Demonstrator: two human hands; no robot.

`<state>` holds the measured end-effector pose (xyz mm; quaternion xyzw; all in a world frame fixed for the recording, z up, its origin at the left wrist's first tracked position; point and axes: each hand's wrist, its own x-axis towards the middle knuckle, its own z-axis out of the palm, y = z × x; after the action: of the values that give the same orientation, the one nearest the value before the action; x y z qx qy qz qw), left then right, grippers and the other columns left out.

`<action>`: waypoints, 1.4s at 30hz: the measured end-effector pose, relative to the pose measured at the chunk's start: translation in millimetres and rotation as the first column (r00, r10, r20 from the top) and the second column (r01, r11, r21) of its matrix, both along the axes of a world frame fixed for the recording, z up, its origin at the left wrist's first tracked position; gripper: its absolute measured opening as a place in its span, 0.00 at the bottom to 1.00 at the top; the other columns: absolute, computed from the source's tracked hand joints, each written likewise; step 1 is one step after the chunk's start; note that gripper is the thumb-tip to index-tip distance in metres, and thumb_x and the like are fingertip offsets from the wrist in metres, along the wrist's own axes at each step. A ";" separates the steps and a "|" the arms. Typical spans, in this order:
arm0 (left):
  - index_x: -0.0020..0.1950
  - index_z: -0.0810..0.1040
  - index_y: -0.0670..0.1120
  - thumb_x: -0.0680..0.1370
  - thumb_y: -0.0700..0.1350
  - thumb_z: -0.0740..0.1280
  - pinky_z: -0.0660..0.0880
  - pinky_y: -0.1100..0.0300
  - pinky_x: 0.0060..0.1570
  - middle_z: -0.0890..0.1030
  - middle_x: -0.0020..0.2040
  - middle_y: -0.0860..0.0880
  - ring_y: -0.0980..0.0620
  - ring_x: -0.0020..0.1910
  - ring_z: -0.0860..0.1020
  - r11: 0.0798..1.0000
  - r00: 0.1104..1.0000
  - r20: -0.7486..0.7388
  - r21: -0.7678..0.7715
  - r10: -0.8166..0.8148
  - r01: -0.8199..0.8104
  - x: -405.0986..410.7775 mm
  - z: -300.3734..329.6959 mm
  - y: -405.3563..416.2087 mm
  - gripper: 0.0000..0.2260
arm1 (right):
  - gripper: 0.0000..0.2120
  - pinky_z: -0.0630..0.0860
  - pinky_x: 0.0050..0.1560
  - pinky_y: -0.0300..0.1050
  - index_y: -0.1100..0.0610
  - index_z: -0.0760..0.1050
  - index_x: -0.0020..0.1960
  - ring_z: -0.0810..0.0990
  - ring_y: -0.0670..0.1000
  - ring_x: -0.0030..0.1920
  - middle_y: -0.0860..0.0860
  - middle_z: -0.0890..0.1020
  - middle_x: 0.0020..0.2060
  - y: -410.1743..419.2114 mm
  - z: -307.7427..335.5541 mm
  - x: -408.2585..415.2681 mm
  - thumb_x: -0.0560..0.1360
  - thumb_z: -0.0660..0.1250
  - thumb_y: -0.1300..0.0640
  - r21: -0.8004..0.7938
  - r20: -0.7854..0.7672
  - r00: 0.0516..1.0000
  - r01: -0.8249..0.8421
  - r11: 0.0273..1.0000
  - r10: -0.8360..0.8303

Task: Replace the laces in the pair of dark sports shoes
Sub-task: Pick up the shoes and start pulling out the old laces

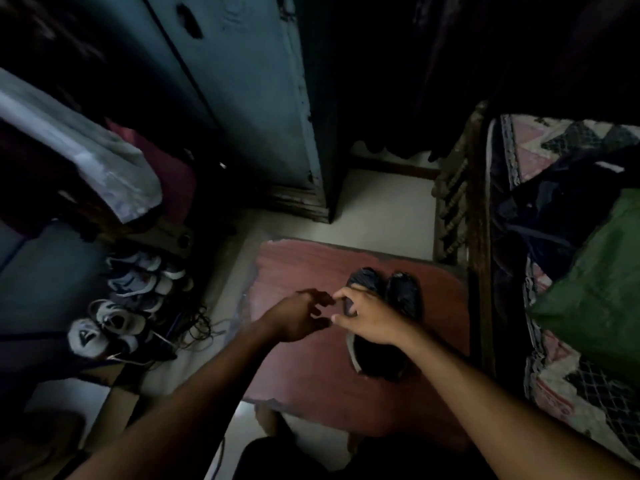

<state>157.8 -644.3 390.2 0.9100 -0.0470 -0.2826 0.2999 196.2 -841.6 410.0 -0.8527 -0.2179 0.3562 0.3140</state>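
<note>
Two dark sports shoes stand side by side on a small reddish table [311, 375], toes pointing away from me. My right hand [367, 320] lies over the middle of the left shoe [375, 362] with its fingers curled above the lace area. My left hand [299, 318] hovers just left of that shoe, its curled fingertips almost meeting those of the right hand. The right shoe [403, 296] is untouched. The room is dim, and no lace shows between my fingers.
A pile of light-coloured sneakers [117, 306] and loose cords [197, 323] lies on the floor to the left. A blue-grey cupboard [249, 98] stands behind the table. A bed with a patterned quilt [571, 237] and wooden frame borders the right.
</note>
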 end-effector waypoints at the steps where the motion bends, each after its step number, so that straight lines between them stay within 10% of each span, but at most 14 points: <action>1: 0.72 0.75 0.47 0.80 0.51 0.72 0.76 0.64 0.53 0.78 0.68 0.48 0.52 0.58 0.82 1.000 0.999 0.025 -0.002 0.026 -0.026 2.5 12.0 14.1 0.22 | 0.20 0.70 0.56 0.42 0.51 0.72 0.68 0.76 0.50 0.60 0.47 0.70 0.60 13.4 9.7 5.7 0.79 0.69 0.48 0.023 0.018 1.000 0.005 1.000 -0.005; 12: 0.66 0.80 0.44 0.78 0.46 0.74 0.79 0.52 0.59 0.84 0.59 0.48 0.51 0.57 0.83 0.935 0.875 0.341 -0.032 0.343 -0.354 -26.6 164.2 238.1 0.17 | 0.21 0.75 0.54 0.41 0.49 0.72 0.68 0.79 0.47 0.53 0.45 0.73 0.59 234.9 128.8 7.2 0.77 0.71 0.49 0.232 0.254 0.956 -0.208 0.950 0.148; 21: 0.66 0.80 0.46 0.78 0.44 0.74 0.79 0.62 0.54 0.85 0.58 0.50 0.56 0.54 0.83 0.826 0.746 0.452 0.033 0.489 -0.562 -114.3 235.0 404.4 0.16 | 0.23 0.76 0.57 0.43 0.48 0.71 0.69 0.78 0.43 0.52 0.44 0.73 0.59 413.6 181.2 -37.7 0.76 0.71 0.46 0.249 0.396 0.851 -0.461 0.852 0.345; 32: 0.68 0.78 0.52 0.74 0.42 0.70 0.79 0.48 0.54 0.78 0.61 0.49 0.45 0.59 0.79 0.526 0.500 0.759 0.247 0.418 -0.814 -177.4 247.2 573.9 0.21 | 0.30 0.71 0.67 0.50 0.52 0.65 0.74 0.72 0.53 0.68 0.51 0.71 0.67 569.4 201.3 -65.6 0.76 0.69 0.43 0.088 0.463 0.778 -0.516 0.852 0.424; 42: 0.80 0.64 0.55 0.77 0.44 0.71 0.71 0.52 0.69 0.70 0.76 0.53 0.49 0.70 0.71 0.745 0.642 0.710 0.254 0.290 -0.617 -142.2 213.0 652.7 0.33 | 0.34 0.69 0.69 0.57 0.56 0.62 0.74 0.68 0.59 0.71 0.55 0.68 0.70 672.3 194.4 -70.3 0.76 0.66 0.40 -0.058 0.499 0.766 -0.437 0.898 0.405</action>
<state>15.7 8.4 603.2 0.9739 0.1643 0.1236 0.0965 125.9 -169.3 604.4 -0.8343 -0.4879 0.1779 0.1850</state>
